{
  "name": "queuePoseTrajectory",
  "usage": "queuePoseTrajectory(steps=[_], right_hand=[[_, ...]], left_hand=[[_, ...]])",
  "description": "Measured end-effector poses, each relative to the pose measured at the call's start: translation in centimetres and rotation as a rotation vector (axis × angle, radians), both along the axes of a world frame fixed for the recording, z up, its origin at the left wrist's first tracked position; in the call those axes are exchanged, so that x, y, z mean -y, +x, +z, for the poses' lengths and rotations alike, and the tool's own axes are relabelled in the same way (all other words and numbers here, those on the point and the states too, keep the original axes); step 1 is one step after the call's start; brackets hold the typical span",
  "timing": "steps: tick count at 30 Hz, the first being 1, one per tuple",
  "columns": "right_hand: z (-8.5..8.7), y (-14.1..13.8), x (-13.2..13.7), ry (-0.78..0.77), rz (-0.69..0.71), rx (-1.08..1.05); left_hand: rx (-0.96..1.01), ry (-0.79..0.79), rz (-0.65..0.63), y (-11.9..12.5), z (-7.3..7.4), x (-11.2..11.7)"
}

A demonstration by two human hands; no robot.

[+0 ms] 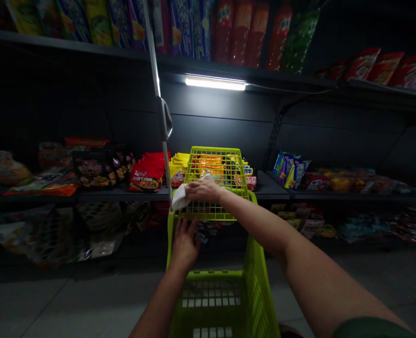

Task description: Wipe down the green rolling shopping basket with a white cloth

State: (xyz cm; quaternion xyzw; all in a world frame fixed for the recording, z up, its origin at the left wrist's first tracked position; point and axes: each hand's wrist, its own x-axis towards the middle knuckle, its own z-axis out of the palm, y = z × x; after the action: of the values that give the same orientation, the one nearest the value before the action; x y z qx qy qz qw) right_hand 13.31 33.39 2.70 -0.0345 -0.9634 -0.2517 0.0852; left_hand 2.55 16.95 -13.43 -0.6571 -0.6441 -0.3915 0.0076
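A lime-green plastic shopping basket [264, 281] stands in front of me, with a grid panel [216, 149] raised at its far end. My right hand [206, 190] presses a bunched white cloth [180, 198] against the panel's lower left, close to a metal pole [154, 61]. Part of the cloth also pokes up behind the fingers. Just below, my left hand [185, 246] has its fingers stretched out at the basket's left end, seemingly resting on the green plastic. It holds nothing that I can see.
Behind the basket, a dark shelf [271, 188] carries red snack packets [147, 173], yellow packets [178, 168] and other bagged goods. Drink bottles [241, 33] line the upper shelf [88, 49]. A lit tube [215, 83] hangs beneath it. Pale floor tiles [25, 300] lie below.
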Motion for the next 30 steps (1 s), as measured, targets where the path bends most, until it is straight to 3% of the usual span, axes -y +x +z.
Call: queuePoseTrajectory(steps=[4,6,8,10,12,16,19,23,27,30], right_hand=[[5.1,-1.4,-4.4,0.03,-0.484,-0.379],[5.7,-3.1,-5.2,0.044,-0.52,-0.479],[5.4,-4.3,-5.6,0.052,-0.458,-0.474],[5.1,-3.9,-6.3,0.049,-0.454,-0.464],[5.6,-1.7,-7.6,0.032,-0.568,-0.53],[8.0,5.2,-10.0,-0.009,-0.899,-0.684],[8.6,9.4,-9.8,-0.041,-1.047,-0.722],[6.3,11.9,-7.0,-0.056,-1.088,-0.753],[1.9,13.2,-2.4,-0.124,-1.197,-0.752],[-1.7,14.5,2.1,-0.067,-1.145,-0.658]], left_hand=[[0.004,-0.017,-0.023,-0.4,0.3,-0.2],[-0.001,-0.024,-0.028,-0.3,0.3,-0.2],[-0.008,-0.026,-0.023,-0.2,0.5,-0.2],[-0.009,-0.033,-0.005,0.0,0.7,-0.1],[-0.012,-0.037,0.01,0.0,0.9,-0.1],[-0.018,-0.037,0.02,0.1,1.1,-0.1],[-0.011,-0.023,0.016,0.2,1.1,-0.1],[-0.01,-0.031,0.009,0.4,1.3,0.0],[-0.03,-0.027,0.015,0.5,1.3,0.2],[-0.024,-0.003,0.028,0.3,1.3,0.4]])
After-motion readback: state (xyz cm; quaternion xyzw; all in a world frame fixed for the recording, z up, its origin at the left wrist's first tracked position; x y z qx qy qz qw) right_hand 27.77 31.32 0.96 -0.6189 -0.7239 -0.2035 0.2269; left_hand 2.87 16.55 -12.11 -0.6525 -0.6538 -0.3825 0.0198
